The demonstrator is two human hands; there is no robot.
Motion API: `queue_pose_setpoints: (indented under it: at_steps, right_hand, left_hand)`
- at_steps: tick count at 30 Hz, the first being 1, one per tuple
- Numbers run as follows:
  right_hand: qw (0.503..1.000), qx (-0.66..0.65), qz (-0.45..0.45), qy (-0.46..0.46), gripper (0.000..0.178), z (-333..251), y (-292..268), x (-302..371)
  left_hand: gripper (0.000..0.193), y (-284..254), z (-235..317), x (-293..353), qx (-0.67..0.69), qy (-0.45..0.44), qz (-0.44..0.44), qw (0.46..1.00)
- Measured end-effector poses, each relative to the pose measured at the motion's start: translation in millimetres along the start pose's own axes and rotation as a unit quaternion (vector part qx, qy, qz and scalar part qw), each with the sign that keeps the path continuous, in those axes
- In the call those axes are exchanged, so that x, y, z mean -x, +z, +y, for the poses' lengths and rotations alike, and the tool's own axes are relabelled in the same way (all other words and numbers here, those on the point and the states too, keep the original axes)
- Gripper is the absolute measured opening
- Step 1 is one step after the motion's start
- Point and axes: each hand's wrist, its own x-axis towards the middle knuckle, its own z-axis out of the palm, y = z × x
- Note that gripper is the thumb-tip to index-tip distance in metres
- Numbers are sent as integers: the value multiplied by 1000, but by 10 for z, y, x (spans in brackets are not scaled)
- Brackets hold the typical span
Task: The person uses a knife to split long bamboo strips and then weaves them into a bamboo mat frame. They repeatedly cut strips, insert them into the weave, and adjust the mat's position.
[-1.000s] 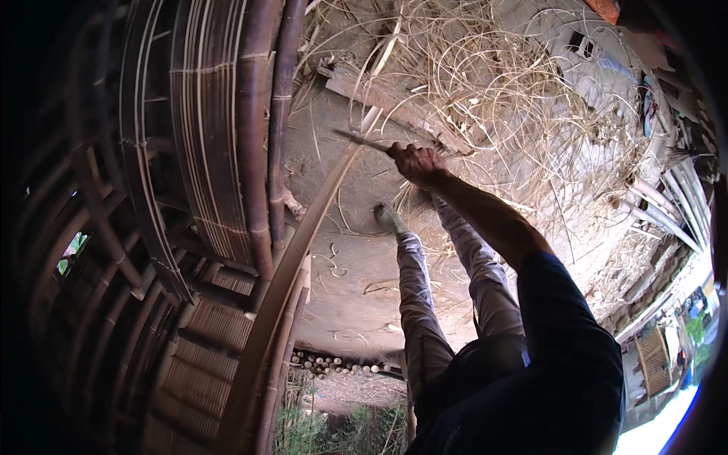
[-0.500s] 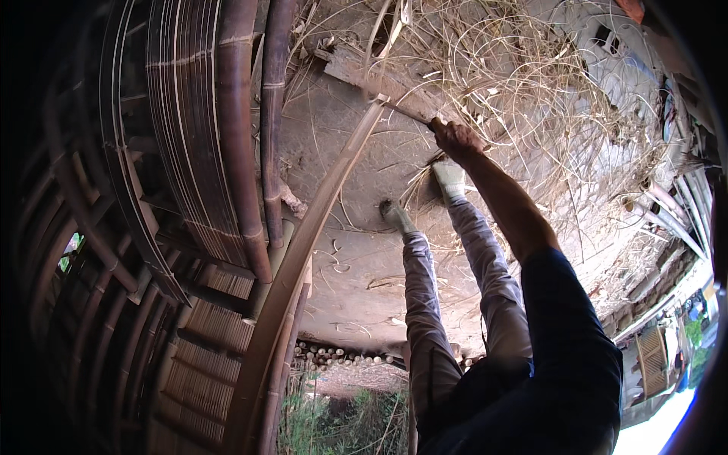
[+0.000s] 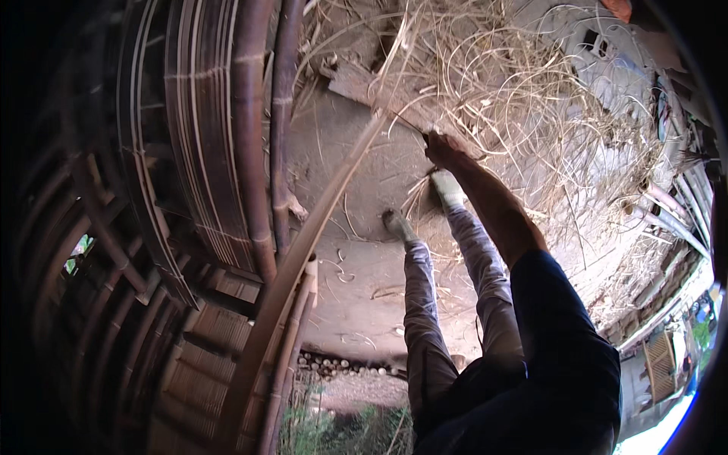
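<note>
The right hand (image 3: 446, 150) is closed around the handle of a knife (image 3: 408, 122), with the bamboo strip's (image 3: 301, 244) far end by the blade, left of the fist.

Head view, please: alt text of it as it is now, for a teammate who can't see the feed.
The right hand grips a thin knife at the far end of a long bamboo strip. Tangled pale shavings litter the ground; dark bamboo poles line the left side.
</note>
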Motion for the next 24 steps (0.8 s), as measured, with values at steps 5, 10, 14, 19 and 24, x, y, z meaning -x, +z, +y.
queue_pose_setpoints:
  at_steps: [5,10,14,19,24]
  right_hand:
    - [998,-17,-45,-29,34,253,44,738]
    - [996,-30,10,-78,35,392,-61,2175]
    - [982,-53,113,-143,26,340,-375,3234]
    - [970,-54,130,-199,40,-342,-1200,4356]
    - [911,-54,254,-321,41,-555,-1192,4469]
  left_hand:
    - [25,-213,242,-209,65,-8,32,997]
    - [25,-315,455,-232,125,-20,90,988]
    - [24,-739,620,-586,163,-28,82,983]
    - [24,-1437,845,-1149,206,11,63,976]
    - [23,-1911,1153,-1525,243,53,59,967]
